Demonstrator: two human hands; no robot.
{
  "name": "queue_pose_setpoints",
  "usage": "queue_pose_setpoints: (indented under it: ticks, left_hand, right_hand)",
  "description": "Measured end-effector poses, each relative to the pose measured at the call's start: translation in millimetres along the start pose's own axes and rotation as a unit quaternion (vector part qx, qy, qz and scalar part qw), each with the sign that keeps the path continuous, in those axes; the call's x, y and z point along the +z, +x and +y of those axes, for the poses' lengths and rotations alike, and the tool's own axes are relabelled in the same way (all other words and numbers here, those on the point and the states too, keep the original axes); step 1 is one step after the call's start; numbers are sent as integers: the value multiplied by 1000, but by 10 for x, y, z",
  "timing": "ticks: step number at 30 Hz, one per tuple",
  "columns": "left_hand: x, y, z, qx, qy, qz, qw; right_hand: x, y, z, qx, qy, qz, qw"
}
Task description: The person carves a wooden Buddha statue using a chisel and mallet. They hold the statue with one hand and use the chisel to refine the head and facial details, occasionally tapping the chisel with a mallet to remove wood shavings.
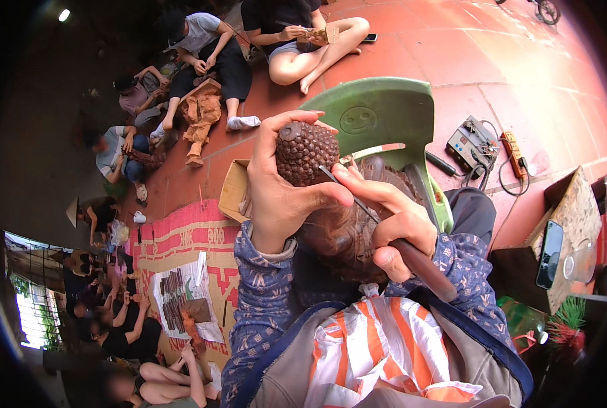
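A dark brown wooden carving rests in front of my lap, its rounded head covered in small raised knobs. My left hand curls round that head, fingers behind it and thumb along the near side. Gripped in my right hand is a carving chisel with a dark wooden handle. Its thin metal blade points up and left, the tip at the lower right edge of the knobs. The left thumb lies close to the blade. My hands hide part of the carving's middle.
Beyond the carving stands a green plastic chair. A control box and an orange power strip lie right. Nearby, a phone rests on a wooden box. Several tools lie on paper at left; several people sit beyond.
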State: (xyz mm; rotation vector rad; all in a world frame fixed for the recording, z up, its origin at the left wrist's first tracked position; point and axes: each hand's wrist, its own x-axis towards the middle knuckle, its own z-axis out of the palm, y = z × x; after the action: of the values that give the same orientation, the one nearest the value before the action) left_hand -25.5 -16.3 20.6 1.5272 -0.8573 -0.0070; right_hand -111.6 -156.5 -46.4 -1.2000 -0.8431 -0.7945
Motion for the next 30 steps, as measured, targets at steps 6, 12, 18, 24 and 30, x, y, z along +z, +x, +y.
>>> queue_pose_setpoints:
  ticks: [6,12,18,24,30]
  left_hand:
    - [-9,-32,-56,11,13,9,1000]
    - [15,-48,-60,-1,0,24,1000]
    - [2,-44,-55,7,-10,6,1000]
    - [24,-42,-58,15,-2,7,1000]
    - [5,-52,-18,9,4,5,1000]
  right_hand:
    - [-33,-30,21,16,26,-12,999]
    - [61,-76,45,23,36,26,999]
    - [25,11,-98,49,30,20,998]
    - [-52,105,-216,78,-23,-23,996]
    - [-97,148,-254,95,-12,-26,995]
